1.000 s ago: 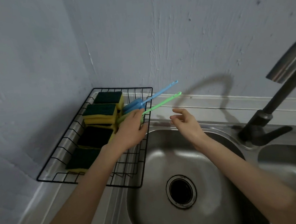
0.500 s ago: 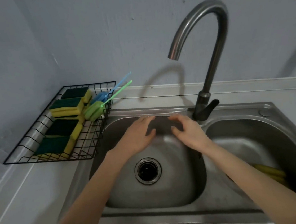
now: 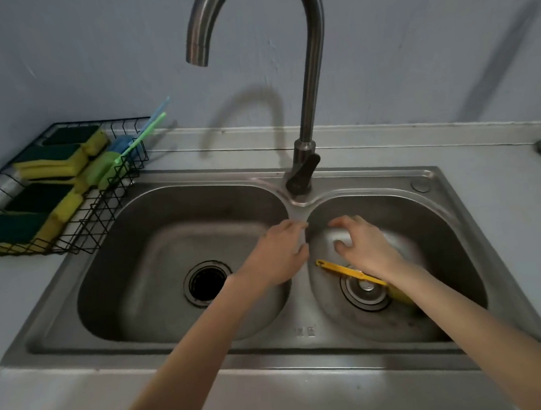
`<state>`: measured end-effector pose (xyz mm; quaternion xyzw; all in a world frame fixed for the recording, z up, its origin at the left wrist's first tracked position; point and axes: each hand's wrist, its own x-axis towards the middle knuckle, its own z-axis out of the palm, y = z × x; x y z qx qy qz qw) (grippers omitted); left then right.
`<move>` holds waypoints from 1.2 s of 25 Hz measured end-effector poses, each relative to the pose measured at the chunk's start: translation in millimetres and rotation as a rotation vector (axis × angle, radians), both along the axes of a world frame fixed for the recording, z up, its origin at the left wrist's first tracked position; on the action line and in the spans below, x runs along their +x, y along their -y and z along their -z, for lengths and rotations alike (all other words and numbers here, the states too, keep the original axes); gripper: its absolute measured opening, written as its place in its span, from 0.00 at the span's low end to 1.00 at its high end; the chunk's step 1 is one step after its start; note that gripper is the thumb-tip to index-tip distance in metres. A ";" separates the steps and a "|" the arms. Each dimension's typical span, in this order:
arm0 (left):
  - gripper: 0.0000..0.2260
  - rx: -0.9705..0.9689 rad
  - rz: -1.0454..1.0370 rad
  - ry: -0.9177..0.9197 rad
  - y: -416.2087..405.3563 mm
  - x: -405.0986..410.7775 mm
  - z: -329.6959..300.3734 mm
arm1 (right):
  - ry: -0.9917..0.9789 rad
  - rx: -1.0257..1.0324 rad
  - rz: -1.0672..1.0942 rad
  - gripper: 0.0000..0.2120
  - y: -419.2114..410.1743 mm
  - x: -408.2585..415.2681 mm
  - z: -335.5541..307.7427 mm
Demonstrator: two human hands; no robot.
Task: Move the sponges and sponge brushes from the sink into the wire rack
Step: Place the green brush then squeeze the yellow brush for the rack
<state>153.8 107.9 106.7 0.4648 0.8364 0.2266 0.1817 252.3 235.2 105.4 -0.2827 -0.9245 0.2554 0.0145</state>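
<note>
Both hands hover empty near the middle of the frame: the left hand [image 3: 279,257] hangs with loose fingers over the ridge between the two basins of the steel sink [image 3: 311,333], and the right hand [image 3: 367,246] spreads its curled fingers above the right basin, grasping nothing. Just below the right hand, a yellow sponge brush [image 3: 351,271] lies slantwise across the right basin's drain, its far end hidden under the forearm. At the upper left, the wire rack [image 3: 80,234] holds several green-and-yellow sponges [image 3: 50,161], with a green sponge brush [image 3: 111,165] and a blue sponge brush [image 3: 124,143] leaning on its back corner.
</note>
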 end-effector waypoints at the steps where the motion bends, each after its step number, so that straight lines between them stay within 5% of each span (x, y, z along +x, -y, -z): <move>1: 0.21 -0.024 0.013 0.000 -8.3 6.3 5.6 | 0.031 0.014 -0.003 0.20 -8.0 4.6 3.8; 10: 0.22 -0.231 0.112 0.063 -84.3 34.2 42.5 | 0.264 -0.095 0.054 0.21 -79.3 34.7 56.2; 19: 0.13 -0.313 -0.197 0.468 -123.2 38.1 116.7 | 0.521 -0.097 -0.009 0.17 -99.3 28.1 119.9; 26: 0.07 -0.284 -0.333 0.719 -135.6 40.7 135.6 | 0.487 -0.103 0.025 0.14 -100.3 23.9 128.1; 30: 0.06 -0.171 -0.429 0.896 -133.1 44.3 135.0 | 0.395 -0.244 0.055 0.02 -91.5 24.3 120.0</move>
